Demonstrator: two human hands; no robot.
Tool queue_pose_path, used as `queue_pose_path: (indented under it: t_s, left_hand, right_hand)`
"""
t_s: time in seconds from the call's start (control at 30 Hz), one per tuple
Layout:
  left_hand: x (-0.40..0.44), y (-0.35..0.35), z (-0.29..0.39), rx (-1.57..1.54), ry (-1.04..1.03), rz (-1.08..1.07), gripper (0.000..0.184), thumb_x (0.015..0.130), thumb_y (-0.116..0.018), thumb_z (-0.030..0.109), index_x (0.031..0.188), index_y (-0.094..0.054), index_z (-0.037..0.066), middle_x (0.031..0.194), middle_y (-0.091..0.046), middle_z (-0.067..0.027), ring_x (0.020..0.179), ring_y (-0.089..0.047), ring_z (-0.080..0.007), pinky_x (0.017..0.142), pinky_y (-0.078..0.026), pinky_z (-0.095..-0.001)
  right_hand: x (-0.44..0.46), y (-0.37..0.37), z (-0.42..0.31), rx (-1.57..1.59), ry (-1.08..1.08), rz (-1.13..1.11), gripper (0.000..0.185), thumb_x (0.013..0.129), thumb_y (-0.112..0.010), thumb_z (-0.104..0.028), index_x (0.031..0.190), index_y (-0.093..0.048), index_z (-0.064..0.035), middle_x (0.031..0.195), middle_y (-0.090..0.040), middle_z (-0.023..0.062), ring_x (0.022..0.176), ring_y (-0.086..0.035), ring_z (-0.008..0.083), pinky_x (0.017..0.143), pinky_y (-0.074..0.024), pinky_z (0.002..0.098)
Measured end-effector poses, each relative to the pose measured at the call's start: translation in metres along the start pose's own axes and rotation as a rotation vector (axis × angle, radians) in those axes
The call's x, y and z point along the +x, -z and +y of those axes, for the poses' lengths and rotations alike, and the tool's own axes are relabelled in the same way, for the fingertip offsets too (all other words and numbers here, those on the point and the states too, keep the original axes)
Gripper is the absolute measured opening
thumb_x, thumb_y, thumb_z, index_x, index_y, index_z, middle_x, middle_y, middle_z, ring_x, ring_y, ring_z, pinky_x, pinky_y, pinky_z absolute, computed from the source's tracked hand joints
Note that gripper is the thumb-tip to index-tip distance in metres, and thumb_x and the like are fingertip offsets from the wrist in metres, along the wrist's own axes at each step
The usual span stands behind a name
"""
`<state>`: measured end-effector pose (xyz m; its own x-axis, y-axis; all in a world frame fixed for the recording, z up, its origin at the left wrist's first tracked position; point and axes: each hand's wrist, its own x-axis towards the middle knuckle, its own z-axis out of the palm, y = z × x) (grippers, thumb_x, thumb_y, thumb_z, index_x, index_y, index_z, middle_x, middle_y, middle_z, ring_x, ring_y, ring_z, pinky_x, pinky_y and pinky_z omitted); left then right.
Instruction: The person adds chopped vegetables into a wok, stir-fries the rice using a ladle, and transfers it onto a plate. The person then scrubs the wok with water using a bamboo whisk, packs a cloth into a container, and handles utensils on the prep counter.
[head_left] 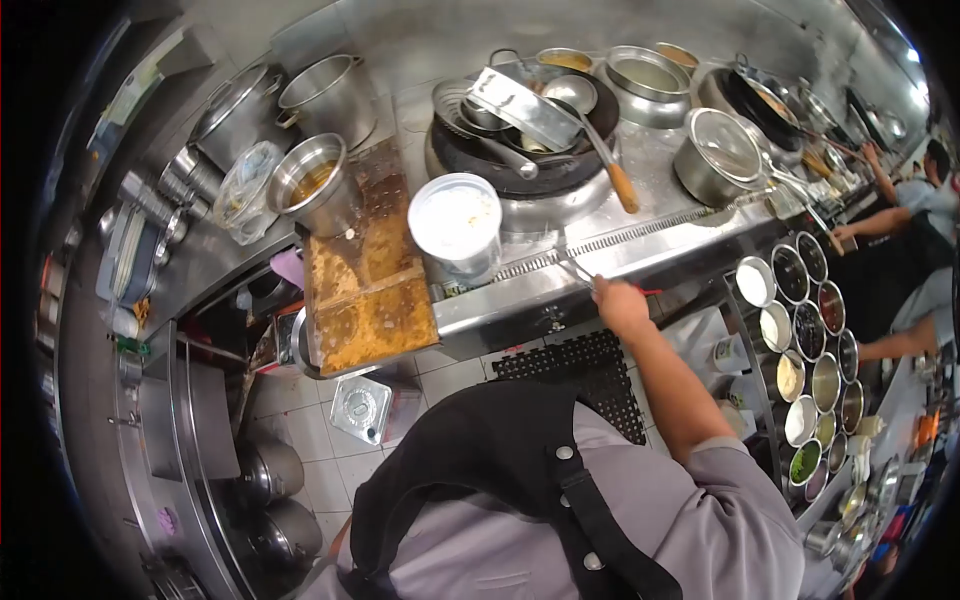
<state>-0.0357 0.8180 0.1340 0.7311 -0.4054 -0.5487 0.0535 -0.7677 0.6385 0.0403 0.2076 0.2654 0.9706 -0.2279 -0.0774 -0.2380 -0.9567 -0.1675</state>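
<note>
My right hand (622,305) is closed round the handle of a slim metal utensil (575,265) at the front edge of the steel stove counter (640,240). The utensil's far end lies over the slotted drain strip. My left hand does not show. Left of the utensil stands a white plastic tub (456,222) with white contents. Behind it, a wok (440,150) on a burner holds a strainer, a ladle (572,92), a metal tray (525,108) and a wooden-handled tool (622,185).
A brown-stained board (375,310) and a pot of yellowish liquid (310,180) are at the left. Ingredient bowls (800,420) fill a rack at the right, near other people's arms (885,222). A strainer rests on a pot (705,165). A lidded container (361,410) stands on the floor.
</note>
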Motion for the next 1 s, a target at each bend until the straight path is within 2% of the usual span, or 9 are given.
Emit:
queue_pose_path:
  t_s: [0.2, 0.27, 0.47, 0.57, 0.63, 0.67, 0.77, 0.9, 1.0]
  left_hand:
    - [0.037, 0.022, 0.05, 0.122, -0.11, -0.015, 0.043, 0.089, -0.069, 0.029, 0.122, -0.062, 0.003, 0.105, -0.071, -0.0179, 0.096, -0.071, -0.0269, 0.082, -0.054, -0.0361]
    - [0.058, 0.027, 0.071, 0.166, -0.177, -0.029, 0.043, 0.089, -0.069, 0.029, 0.122, -0.062, 0.003, 0.106, -0.071, -0.0179, 0.097, -0.071, -0.027, 0.082, -0.054, -0.0361]
    - [0.11, 0.033, 0.114, 0.247, -0.356, -0.008, 0.043, 0.089, -0.069, 0.029, 0.123, -0.062, 0.003, 0.106, -0.071, -0.0179, 0.098, -0.071, -0.0275, 0.082, -0.054, -0.0361]
    - [0.136, 0.024, 0.122, 0.019, -0.269, -0.131, 0.042, 0.09, -0.068, 0.027, 0.124, -0.061, 0.003, 0.109, -0.07, -0.0183, 0.102, -0.069, -0.0289, 0.085, -0.054, -0.036]
    - [0.154, 0.019, 0.133, 0.066, -0.293, -0.209, 0.042, 0.09, -0.068, 0.027, 0.124, -0.062, 0.003, 0.108, -0.07, -0.0179, 0.101, -0.069, -0.0284, 0.085, -0.054, -0.0359]
    - [0.164, 0.018, 0.137, 0.101, -0.312, -0.25, 0.042, 0.09, -0.068, 0.027, 0.123, -0.062, 0.003, 0.108, -0.07, -0.0177, 0.101, -0.069, -0.0281, 0.085, -0.054, -0.0359]
    - [0.201, 0.026, 0.145, 0.21, -0.36, -0.39, 0.041, 0.09, -0.068, 0.027, 0.123, -0.062, 0.003, 0.107, -0.071, -0.0171, 0.099, -0.068, -0.0274, 0.084, -0.053, -0.0357]
    - [0.267, 0.005, 0.184, 0.361, -0.403, -0.579, 0.04, 0.09, -0.068, 0.027, 0.122, -0.062, 0.003, 0.106, -0.071, -0.0164, 0.097, -0.068, -0.0264, 0.083, -0.053, -0.0355]
    - [0.306, -0.016, 0.213, 0.451, -0.414, -0.665, 0.039, 0.09, -0.068, 0.027, 0.121, -0.063, 0.003, 0.105, -0.071, -0.0158, 0.095, -0.068, -0.0257, 0.082, -0.053, -0.0353]
  right_hand:
    - [-0.028, 0.033, -0.001, 0.275, -0.004, 0.483, 0.026, 0.094, -0.059, -0.024, 0.116, -0.063, -0.0112, 0.09, -0.066, 0.0178, 0.084, -0.067, 0.0368, 0.07, -0.054, 0.0481]
    - [-0.014, -0.003, 0.028, 0.116, -0.088, 0.084, 0.034, 0.09, -0.064, -0.022, 0.122, -0.065, -0.0103, 0.093, -0.067, 0.0197, 0.09, -0.067, 0.0363, 0.075, -0.0528, 0.0489]
    - [-0.033, 0.054, 0.052, 1.147, -0.41, 0.775, 0.039, 0.091, -0.065, -0.012, 0.128, -0.061, -0.0013, 0.112, -0.069, 0.0223, 0.101, -0.068, 0.0336, 0.088, -0.0523, 0.0375]
    - [-0.011, 0.14, 0.036, 0.698, -0.047, 0.893, 0.039, 0.088, -0.068, -0.011, 0.127, -0.064, -0.0054, 0.112, -0.068, 0.0185, 0.097, -0.067, 0.0302, 0.085, -0.0526, 0.0364]
    - [0.018, 0.202, -0.003, 0.611, -0.064, 0.539, 0.033, 0.085, -0.073, -0.022, 0.116, -0.07, -0.0104, 0.103, -0.066, 0.0168, 0.089, -0.065, 0.035, 0.083, -0.0521, 0.0423]
    - [0.057, 0.202, -0.005, 0.347, 0.057, 0.553, 0.024, 0.085, -0.069, -0.024, 0.102, -0.072, -0.0072, 0.099, -0.067, 0.0167, 0.091, -0.065, 0.0353, 0.082, -0.0527, 0.044]
    - [0.118, 0.222, -0.035, 0.284, -0.054, 0.383, 0.02, 0.079, -0.067, -0.016, 0.096, -0.07, -0.0051, 0.097, -0.067, 0.0198, 0.095, -0.065, 0.038, 0.082, -0.0544, 0.0479]
    - [0.048, 0.182, -0.045, 0.406, 0.054, 0.7, 0.017, 0.081, -0.065, -0.015, 0.097, -0.065, -0.0078, 0.103, -0.06, 0.0189, 0.089, -0.066, 0.0384, 0.074, -0.0554, 0.0466]
    - [-0.081, 0.079, -0.019, 0.471, 0.015, 0.472, 0.026, 0.091, -0.06, -0.025, 0.111, -0.061, -0.0084, 0.099, -0.06, 0.0165, 0.093, -0.064, 0.0384, 0.079, -0.0524, 0.0495]
